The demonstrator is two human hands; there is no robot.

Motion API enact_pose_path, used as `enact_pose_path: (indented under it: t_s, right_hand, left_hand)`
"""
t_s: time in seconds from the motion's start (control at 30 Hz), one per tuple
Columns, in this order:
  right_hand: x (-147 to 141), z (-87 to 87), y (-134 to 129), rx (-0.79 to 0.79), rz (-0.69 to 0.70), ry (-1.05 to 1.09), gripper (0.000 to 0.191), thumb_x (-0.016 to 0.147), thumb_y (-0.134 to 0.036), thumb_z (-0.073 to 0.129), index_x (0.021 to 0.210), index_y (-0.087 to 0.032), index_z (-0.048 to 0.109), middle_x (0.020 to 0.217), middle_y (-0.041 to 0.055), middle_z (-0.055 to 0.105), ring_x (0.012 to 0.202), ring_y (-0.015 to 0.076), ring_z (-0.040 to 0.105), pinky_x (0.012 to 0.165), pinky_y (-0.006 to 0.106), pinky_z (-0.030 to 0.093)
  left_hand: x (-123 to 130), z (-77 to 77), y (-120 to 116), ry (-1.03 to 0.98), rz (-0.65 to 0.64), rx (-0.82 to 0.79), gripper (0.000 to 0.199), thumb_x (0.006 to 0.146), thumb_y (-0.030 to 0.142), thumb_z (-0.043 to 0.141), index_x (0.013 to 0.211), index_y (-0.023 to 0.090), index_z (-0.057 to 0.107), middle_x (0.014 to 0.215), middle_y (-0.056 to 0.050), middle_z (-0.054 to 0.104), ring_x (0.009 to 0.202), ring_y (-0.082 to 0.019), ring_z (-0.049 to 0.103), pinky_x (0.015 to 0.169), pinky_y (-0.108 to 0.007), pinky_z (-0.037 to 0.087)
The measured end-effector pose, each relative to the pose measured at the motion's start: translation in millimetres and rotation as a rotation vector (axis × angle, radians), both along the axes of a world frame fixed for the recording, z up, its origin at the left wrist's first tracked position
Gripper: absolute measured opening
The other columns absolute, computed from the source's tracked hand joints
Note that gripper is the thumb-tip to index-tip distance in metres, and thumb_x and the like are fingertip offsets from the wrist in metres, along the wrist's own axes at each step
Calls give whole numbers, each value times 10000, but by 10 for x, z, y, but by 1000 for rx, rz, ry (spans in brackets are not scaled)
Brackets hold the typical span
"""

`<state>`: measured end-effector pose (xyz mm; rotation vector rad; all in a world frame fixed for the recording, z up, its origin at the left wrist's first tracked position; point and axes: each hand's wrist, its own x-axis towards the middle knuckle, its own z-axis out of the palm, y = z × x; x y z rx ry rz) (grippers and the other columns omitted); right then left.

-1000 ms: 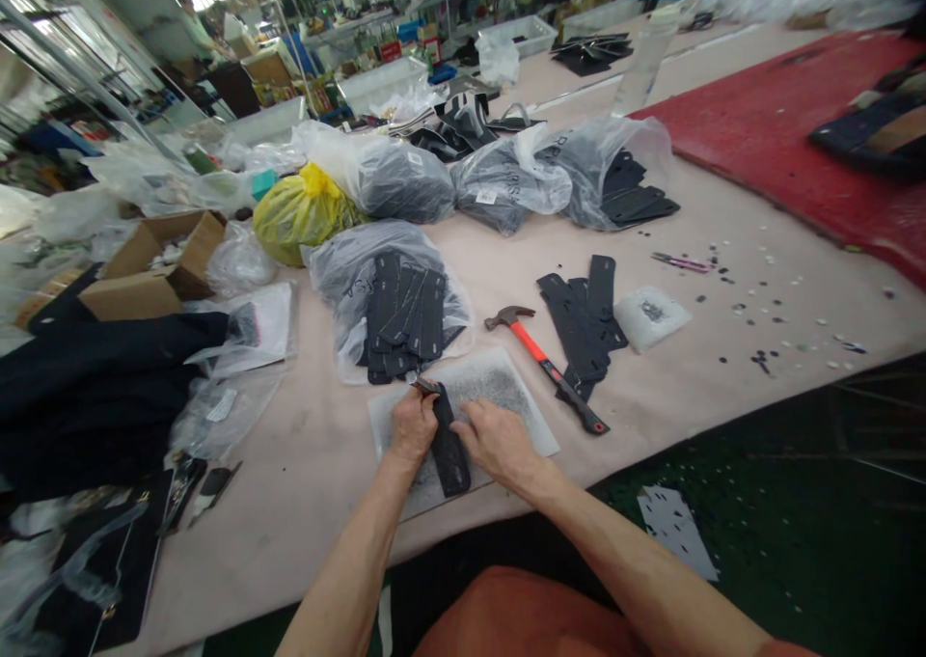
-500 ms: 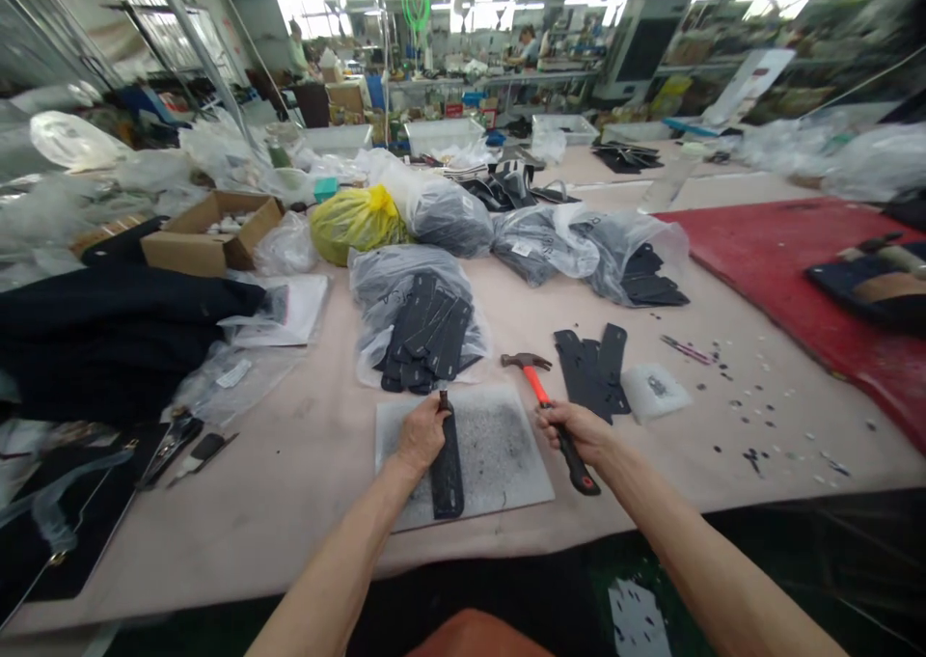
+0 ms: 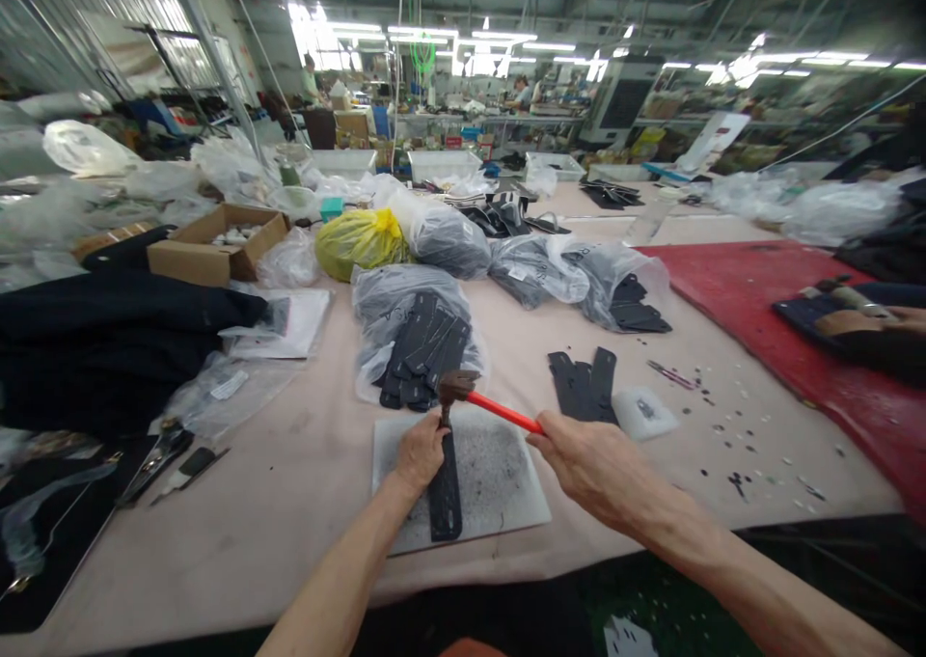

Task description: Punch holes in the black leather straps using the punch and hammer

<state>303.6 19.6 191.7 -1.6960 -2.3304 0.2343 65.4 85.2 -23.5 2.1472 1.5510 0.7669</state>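
A black strip [image 3: 445, 493] lies lengthwise on a speckled white board [image 3: 506, 474] near the table's front edge. My left hand [image 3: 421, 452] is closed round a small upright metal punch [image 3: 444, 416] at the strip's far end. My right hand [image 3: 585, 464] grips a hammer [image 3: 503, 412] with a red shaft. The hammer's head is at the top of the punch. Beyond the board, more black strips [image 3: 426, 348] spill from a clear plastic bag. A few others [image 3: 585, 385] lie to the right, beside a small white packet [image 3: 643, 413].
Tweezers [image 3: 671, 374] and scattered small pieces lie at the right. Past them, another person's hands [image 3: 860, 319] are over a red mat [image 3: 723, 281]. Dark cloth [image 3: 122, 348], a cardboard box [image 3: 217, 244] and a knife [image 3: 189, 474] are on the left.
My right hand has brought the hammer left and its head is now over the punch. My left hand keeps its hold at the strip. The view has tilted up slightly.
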Motion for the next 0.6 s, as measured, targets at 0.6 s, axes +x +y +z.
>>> enact_pose_path:
  t_s: [0.6]
  right_hand:
    - [-114, -1, -64, 224, -232, 312, 311, 975, -408, 282, 773, -224, 430, 556, -18, 473, 455, 117, 415, 481, 253, 249]
  left_hand:
    - [-3, 0, 7, -21, -1, -7, 191, 897, 169, 472, 1047, 203, 586, 908, -67, 693, 910, -219, 662, 790, -306, 492]
